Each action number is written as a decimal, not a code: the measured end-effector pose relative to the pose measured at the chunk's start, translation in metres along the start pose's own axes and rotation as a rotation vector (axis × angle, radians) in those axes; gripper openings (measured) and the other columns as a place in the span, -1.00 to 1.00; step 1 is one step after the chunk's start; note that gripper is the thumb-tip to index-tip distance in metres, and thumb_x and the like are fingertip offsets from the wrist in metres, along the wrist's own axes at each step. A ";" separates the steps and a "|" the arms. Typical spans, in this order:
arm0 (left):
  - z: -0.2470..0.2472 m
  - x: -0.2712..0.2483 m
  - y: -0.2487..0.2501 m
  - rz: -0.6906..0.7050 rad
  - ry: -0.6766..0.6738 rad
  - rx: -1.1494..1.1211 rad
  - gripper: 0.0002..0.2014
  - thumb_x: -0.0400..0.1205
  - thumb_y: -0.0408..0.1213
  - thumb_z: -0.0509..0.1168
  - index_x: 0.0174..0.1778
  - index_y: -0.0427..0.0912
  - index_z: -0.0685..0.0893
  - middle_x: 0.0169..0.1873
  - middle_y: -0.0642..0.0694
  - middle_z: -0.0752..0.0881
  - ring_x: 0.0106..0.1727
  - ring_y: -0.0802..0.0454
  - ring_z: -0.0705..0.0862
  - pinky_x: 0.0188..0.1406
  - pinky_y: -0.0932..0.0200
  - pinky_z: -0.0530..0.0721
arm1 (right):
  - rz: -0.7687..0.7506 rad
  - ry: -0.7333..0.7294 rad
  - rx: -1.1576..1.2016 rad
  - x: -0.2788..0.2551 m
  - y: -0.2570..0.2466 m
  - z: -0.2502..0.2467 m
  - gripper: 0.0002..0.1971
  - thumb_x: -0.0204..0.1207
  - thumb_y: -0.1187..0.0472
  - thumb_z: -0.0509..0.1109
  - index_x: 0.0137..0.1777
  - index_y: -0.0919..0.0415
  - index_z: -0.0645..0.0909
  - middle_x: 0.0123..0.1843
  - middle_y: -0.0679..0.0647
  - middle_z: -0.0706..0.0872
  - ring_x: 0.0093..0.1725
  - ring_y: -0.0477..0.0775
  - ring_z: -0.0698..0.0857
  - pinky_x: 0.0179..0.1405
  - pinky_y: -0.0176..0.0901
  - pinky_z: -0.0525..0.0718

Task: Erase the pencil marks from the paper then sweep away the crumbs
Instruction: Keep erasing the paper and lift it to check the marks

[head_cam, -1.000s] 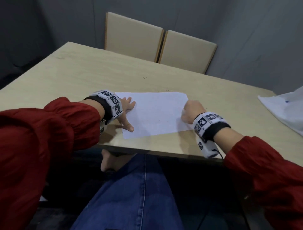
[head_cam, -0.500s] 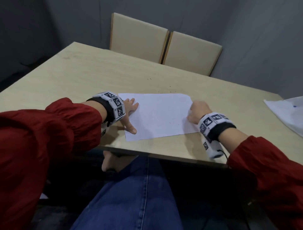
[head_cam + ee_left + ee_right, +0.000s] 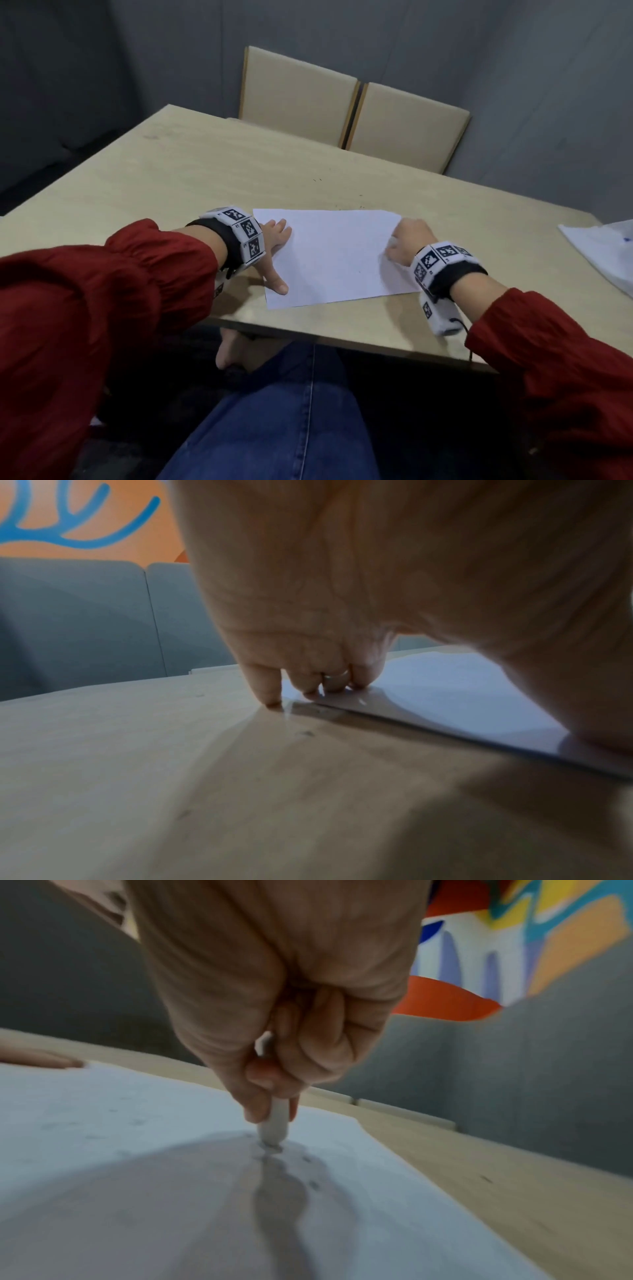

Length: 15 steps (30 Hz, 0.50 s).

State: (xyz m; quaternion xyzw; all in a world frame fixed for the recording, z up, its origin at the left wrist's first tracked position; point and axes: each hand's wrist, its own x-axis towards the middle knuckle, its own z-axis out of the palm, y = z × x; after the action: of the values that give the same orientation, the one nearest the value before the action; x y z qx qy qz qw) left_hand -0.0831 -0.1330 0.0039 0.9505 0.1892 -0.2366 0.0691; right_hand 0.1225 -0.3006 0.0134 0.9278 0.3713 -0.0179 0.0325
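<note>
Over on the left, the left hand (image 3: 274,248) lies flat, fingers (image 3: 310,681) spread and pressing the paper (image 3: 335,253) onto the counter (image 3: 171,178), surely so the sheet won't skid. Centre stage, the paper sits near the counter's front edge. On the right, the right hand's (image 3: 406,245) grip is curled tight around a slim white eraser (image 3: 274,1123), tip on the sheet, dark crumbs (image 3: 313,1184) beside it, erasing apparently underway.

No readable text or numbers anywhere, black-and-white square code markers on both wristbands (image 3: 246,236), too coarse to decode, blue scrawl on wall illegible
</note>
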 end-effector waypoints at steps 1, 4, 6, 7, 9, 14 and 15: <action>0.000 0.000 0.000 0.000 0.005 -0.004 0.23 0.43 0.23 0.47 0.69 -0.33 -0.21 0.70 -0.22 -0.20 0.71 -0.10 -0.10 0.65 -0.07 0.06 | -0.048 -0.003 0.026 -0.005 -0.013 0.000 -0.75 0.46 0.24 0.25 -0.44 0.23 0.39 -0.33 0.13 0.58 -0.20 0.23 0.65 -0.26 -0.19 0.49; 0.002 0.001 0.000 -0.007 -0.010 -0.026 0.26 0.43 0.21 0.48 0.68 -0.31 -0.28 0.69 -0.19 -0.29 0.71 -0.09 -0.21 0.65 -0.05 -0.06 | -0.271 -0.063 0.173 -0.028 -0.079 0.005 -0.62 0.50 0.23 0.29 -0.53 0.19 0.29 -0.48 0.07 0.42 -0.36 0.13 0.45 -0.36 -0.20 0.38; 0.001 0.001 0.000 -0.015 -0.023 -0.030 0.28 0.43 0.22 0.47 0.68 -0.30 -0.32 0.68 -0.18 -0.32 0.71 -0.08 -0.25 0.65 -0.05 -0.10 | -0.340 -0.046 0.247 -0.032 -0.103 0.011 -0.60 0.51 0.16 0.35 -0.51 0.19 0.33 -0.42 0.11 0.49 -0.31 0.13 0.48 -0.33 -0.19 0.39; 0.001 0.001 -0.001 -0.017 -0.024 -0.036 0.28 0.43 0.23 0.47 0.68 -0.30 -0.32 0.68 -0.18 -0.32 0.71 -0.08 -0.24 0.65 -0.06 -0.10 | -0.328 -0.028 0.236 -0.026 -0.097 0.013 -0.61 0.51 0.14 0.35 -0.50 0.20 0.33 -0.40 0.13 0.52 -0.29 0.16 0.50 -0.31 -0.19 0.39; 0.002 0.003 -0.003 -0.016 -0.028 -0.045 0.30 0.41 0.25 0.47 0.68 -0.29 -0.32 0.68 -0.18 -0.32 0.71 -0.08 -0.25 0.67 -0.08 -0.09 | -0.235 0.019 0.162 -0.011 -0.067 0.011 -0.60 0.51 0.14 0.30 -0.51 0.21 0.30 -0.45 0.13 0.47 -0.28 0.20 0.51 -0.30 -0.18 0.36; 0.004 0.007 -0.006 -0.007 -0.047 -0.028 0.31 0.40 0.29 0.46 0.67 -0.25 -0.36 0.67 -0.14 -0.37 0.70 -0.07 -0.29 0.67 -0.10 -0.12 | -0.045 -0.005 -0.016 0.010 -0.006 -0.005 -0.69 0.54 0.17 0.27 -0.40 0.26 0.34 -0.17 0.25 0.67 -0.17 0.26 0.61 -0.20 -0.10 0.53; 0.003 0.007 -0.007 -0.005 -0.053 -0.026 0.30 0.41 0.28 0.46 0.68 -0.24 -0.36 0.67 -0.13 -0.36 0.70 -0.06 -0.28 0.67 -0.10 -0.11 | -0.067 -0.019 -0.006 0.006 -0.017 -0.009 -0.70 0.54 0.18 0.27 -0.38 0.27 0.38 -0.16 0.25 0.66 -0.13 0.28 0.64 -0.19 -0.10 0.56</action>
State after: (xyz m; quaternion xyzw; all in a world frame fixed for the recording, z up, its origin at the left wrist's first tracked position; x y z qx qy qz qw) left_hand -0.0810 -0.1248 -0.0022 0.9424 0.1925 -0.2596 0.0857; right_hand 0.1153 -0.2837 0.0217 0.9145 0.4018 -0.0268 0.0380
